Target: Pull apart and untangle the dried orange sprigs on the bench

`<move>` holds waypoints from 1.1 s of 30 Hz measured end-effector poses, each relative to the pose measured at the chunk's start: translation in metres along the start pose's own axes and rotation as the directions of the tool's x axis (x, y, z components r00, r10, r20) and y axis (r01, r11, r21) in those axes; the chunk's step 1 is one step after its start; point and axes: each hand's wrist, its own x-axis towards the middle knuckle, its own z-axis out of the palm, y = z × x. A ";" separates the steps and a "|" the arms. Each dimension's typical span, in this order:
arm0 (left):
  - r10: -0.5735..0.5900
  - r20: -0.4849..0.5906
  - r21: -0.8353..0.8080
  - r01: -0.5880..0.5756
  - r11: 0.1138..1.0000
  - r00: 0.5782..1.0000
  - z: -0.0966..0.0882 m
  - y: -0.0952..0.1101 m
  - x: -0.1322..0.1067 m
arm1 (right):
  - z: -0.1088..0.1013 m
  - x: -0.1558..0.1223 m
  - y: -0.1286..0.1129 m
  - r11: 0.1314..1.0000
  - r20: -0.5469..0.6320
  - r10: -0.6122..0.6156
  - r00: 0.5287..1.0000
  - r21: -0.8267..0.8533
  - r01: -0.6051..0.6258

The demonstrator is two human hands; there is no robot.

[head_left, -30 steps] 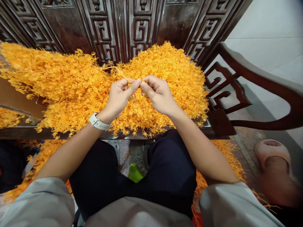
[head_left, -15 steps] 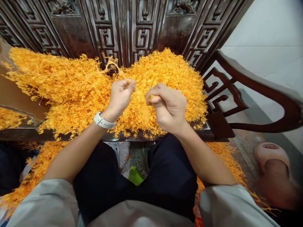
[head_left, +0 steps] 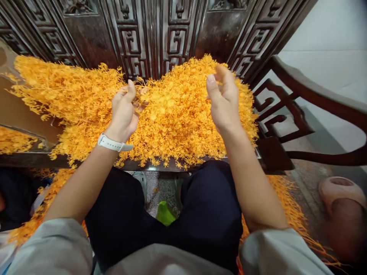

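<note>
My left hand [head_left: 124, 110], with a pale watch strap [head_left: 114, 143] at the wrist, is over the left-middle of a big heap of orange artificial flower sprigs [head_left: 183, 126]. Thumb and fingers close on a thin orange flower sprig [head_left: 143, 91], whose far end blends into the heap. To the right, my right hand [head_left: 225, 97] hovers over the heap's right side. Its thumb stands apart from loosely bent fingers, and nothing shows between them.
The heap lies on a dark wooden bench [head_left: 160, 166] before a carved backrest [head_left: 143, 34]. A curved armrest [head_left: 321, 99] bounds the right side. More orange sprigs [head_left: 283, 206] hang below. Another person's foot in a pink slipper [head_left: 341, 194] is at lower right. Something green [head_left: 165, 214] lies between my legs.
My hands, close together before, have moved apart: the left to the left, the right up and to the right. The right fingers have opened from a pinch.
</note>
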 end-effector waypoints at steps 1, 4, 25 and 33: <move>0.036 0.017 -0.002 -0.036 0.999 0.999 0.005 -0.002 -0.004 | 0.006 -0.009 -0.010 0.982 0.059 0.075 0.995 0.170 -0.084; 0.050 0.065 -0.008 -0.050 0.999 0.997 0.015 -0.008 -0.014 | 0.024 -0.032 -0.039 0.795 0.312 0.227 0.922 0.488 -0.361; -0.151 0.224 -0.083 0.173 0.981 0.963 0.039 -0.013 -0.051 | 0.035 -0.020 -0.042 0.359 0.271 0.355 0.895 0.844 -0.398; -0.283 0.198 -0.107 0.307 0.946 0.939 0.040 0.018 -0.056 | 0.025 -0.034 -0.067 0.295 0.361 0.231 0.903 0.859 -0.419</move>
